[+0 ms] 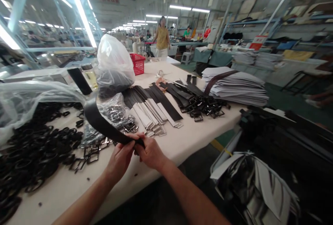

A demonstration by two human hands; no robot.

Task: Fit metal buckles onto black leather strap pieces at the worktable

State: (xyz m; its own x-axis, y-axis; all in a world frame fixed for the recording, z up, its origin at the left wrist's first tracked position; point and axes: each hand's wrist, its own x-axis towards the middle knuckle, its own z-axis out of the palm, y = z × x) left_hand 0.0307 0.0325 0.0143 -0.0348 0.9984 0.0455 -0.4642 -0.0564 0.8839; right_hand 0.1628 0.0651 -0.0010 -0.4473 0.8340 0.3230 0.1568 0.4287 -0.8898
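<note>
A black leather strap (104, 122) curves up and away to the left from my two hands above the table's front edge. My left hand (123, 157) is closed round it from the left, thumb on top. Close beside it, my right hand (149, 151) pinches the strap's near end; what lies under those fingers is hidden. Loose metal buckles (91, 153) lie on the table left of my hands. Beyond them is a clear plastic bag of buckles (114, 109). A row of black and white strips (148, 112) lies just past my hands.
Black strap loops (49, 141) are heaped at the left. Straps with buckles (203, 107) lie at the right, before a stack of white sheets (231, 83). A filled plastic bag (114, 62) and red basket (137, 63) stand behind. Below right is a bundle of strips (255, 180).
</note>
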